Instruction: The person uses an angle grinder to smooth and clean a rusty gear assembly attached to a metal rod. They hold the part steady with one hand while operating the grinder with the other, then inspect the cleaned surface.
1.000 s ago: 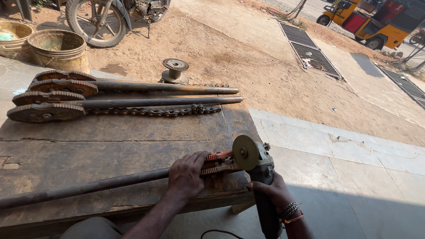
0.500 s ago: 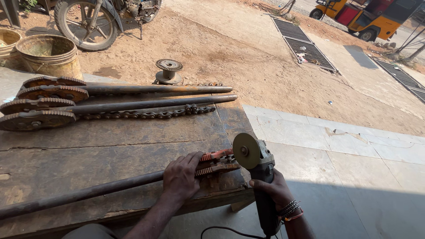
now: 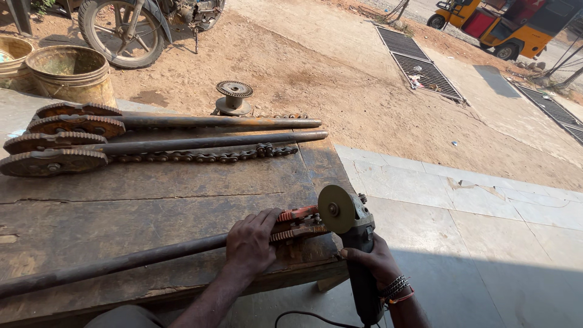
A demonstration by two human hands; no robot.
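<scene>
Outdoors, on a worn wooden workbench (image 3: 152,194) at the edge of a dirt yard, a person works over a long rusty shaft (image 3: 121,262) that lies along the near edge of the top. At its right end sits a toothed sprocket (image 3: 300,226) with orange paint on part of it, close to the bench corner.

As for progress, the cutting disc (image 3: 336,209) of the angle grinder (image 3: 355,255) stands just beside the sprocket, touching it or nearly so; no sparks show, and I cannot tell whether any cut has been made in the metal. The sprocket looks whole and on its shaft, so by my judgement the grinding is at its start or barely begun.

Farther back on the bench lie 4 similar sprocket shafts (image 3: 182,136) with lengths of roller chain (image 3: 206,155) beside them; whether those are done or waiting cannot be told.

His left hand (image 3: 250,242) lies palm down over the shaft where it meets the sprocket, fingers curled over it and pressing it to the wood, forearm coming up from the lower edge. His right hand (image 3: 376,262) is wrapped fully round the black body of the grinder, wrist bent, with bracelets on it, and the tool's cord trails down below. A bucket (image 3: 71,73), a motorcycle wheel (image 3: 118,30) and a yellow vehicle (image 3: 504,24) stand beyond.
</scene>
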